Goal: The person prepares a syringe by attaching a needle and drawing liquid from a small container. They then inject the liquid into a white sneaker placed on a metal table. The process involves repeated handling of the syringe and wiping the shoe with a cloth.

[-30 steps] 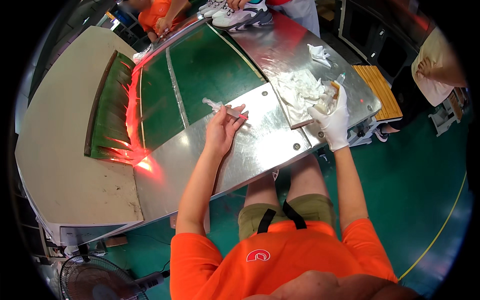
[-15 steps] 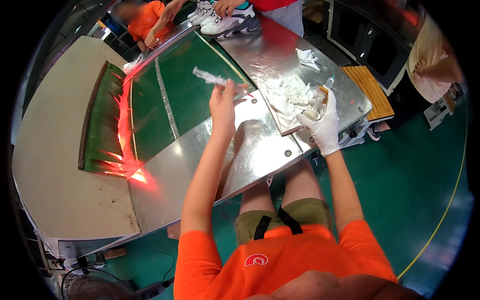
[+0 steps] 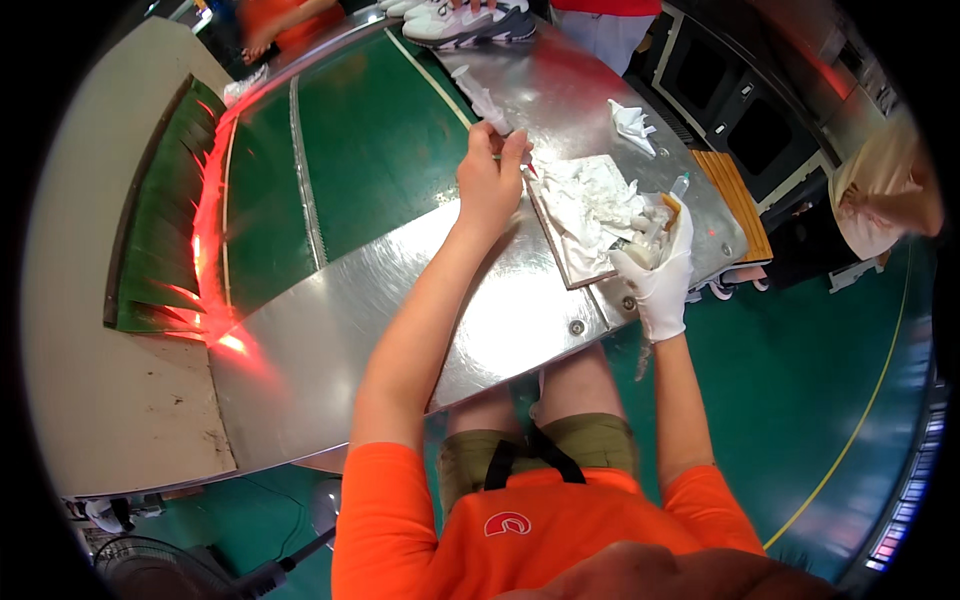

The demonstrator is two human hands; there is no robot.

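My bare left hand is closed round a clear plastic syringe, its plunger end pointing up and away. The red tip reaches the left edge of a crumpled white cloth. That cloth lies on a thin board at the right part of the metal table. My right hand, in a white glove, curls at the cloth's right edge round a pale and tan thing, mostly hidden by the fingers. Just beyond those fingers a clear tube with a green end sticks out.
A green conveyor belt runs beside the metal table; red light glows by a fringed green curtain at its left. White-and-grey shoes stand at the far end, near other people. A folded white cloth lies farther right, before a wooden slatted stand.
My left hand has moved right with the syringe, bringing its red tip to the cloth. The syringe now stands steeper. My right hand stays by the cloth, and the whole view has shifted slightly.
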